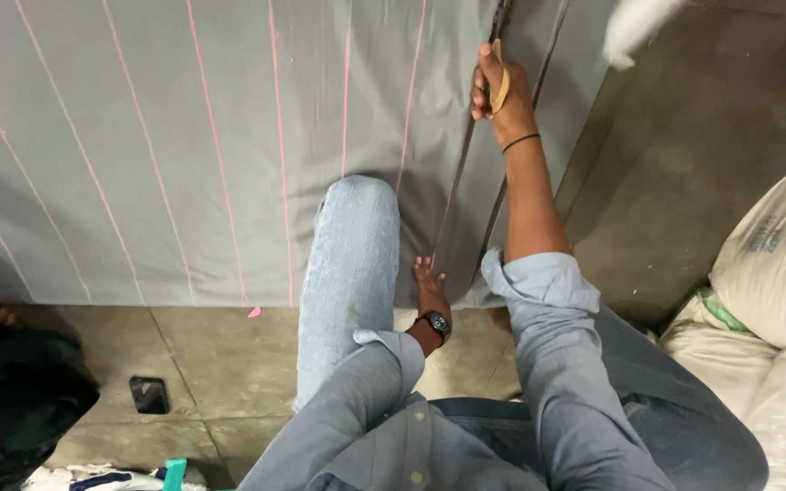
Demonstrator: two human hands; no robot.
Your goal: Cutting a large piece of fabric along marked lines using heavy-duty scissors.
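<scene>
Right hand (500, 91) at 1 o'clock grips tan chalk (501, 84) against ruler (458, 182) on grey cloth (138, 136). Left hand (429, 289), fingers flat and unclenched, pins ruler's near end.

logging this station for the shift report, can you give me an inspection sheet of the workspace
surface: stone tile floor, mostly covered by a spread grey fabric.
job's things: the grey fabric bears pink chalk lines; a long dark ruler lies along it; a tan piece of chalk is at its far end.
clutter: dark phone on the tile, small pink chalk bit, teal thing at the bottom edge.
grips: left hand presses the ruler's near end; right hand holds the tan chalk against the ruler.
cables: nothing seen.
surroundings: pale sacks at right, dark bundle at left.
</scene>
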